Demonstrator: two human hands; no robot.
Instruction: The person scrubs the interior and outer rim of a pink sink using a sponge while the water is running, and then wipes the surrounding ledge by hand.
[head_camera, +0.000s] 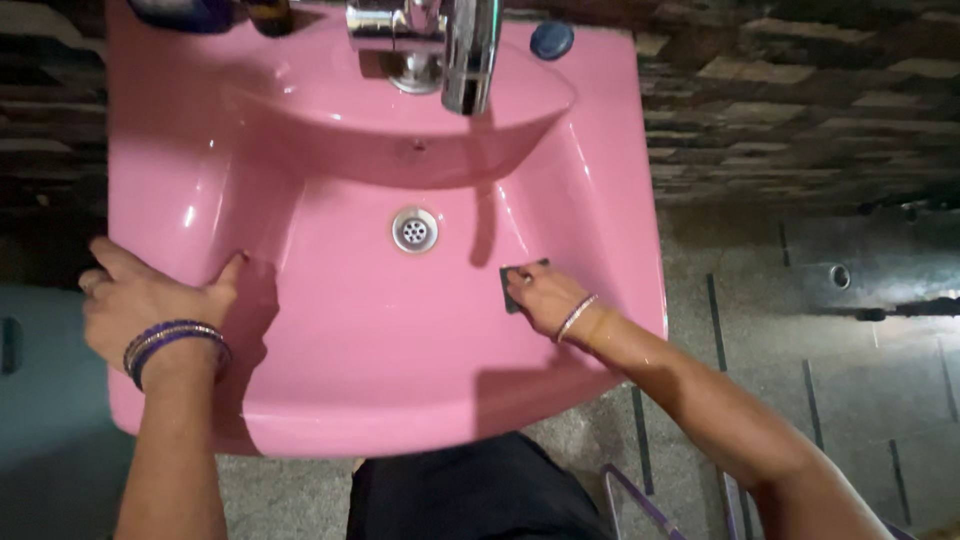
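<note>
R hand: right hand (545, 297) lies inside the basin on its right slope, fingers bent over a small dark scrub pad (520, 285) and pressing it flat to the pink surface; thin pale bangles (577, 317) at wrist, forearm wet-looking.
Scrub pad: dark grey-green, squarish, mostly under the fingers; upper and left edges show; touches the basin wall, right of and below the drain.
L hand: left hand (150, 297) holds nothing loose; palm spread over the sink's left rim, thumb hooked over the inner edge toward the bowl, fingers wrapped on the outer side; stack of purple/blue bangles (172, 342) at wrist.
Sink: pink ceramic wash basin (400, 390), seen from above, glossy w/ highlights; both hands in contact w/ it.
Drain: round metal strainer (414, 230) at bowl centre, between the two hands, well apart from each.
Tap: chrome faucet (455, 45) at back ledge, spout pointing over the bowl.
Back ledge: blue round cap-like item (552, 40) right of tap; dark blue object (185, 12) at far left corner, cut by frame edge, kind unclear.
Surround: grey speckled floor (800, 340) w/ dark lines to the right; dark patterned wall (800, 100) above it; person's dark clothing (470, 500) below the sink front.
</note>
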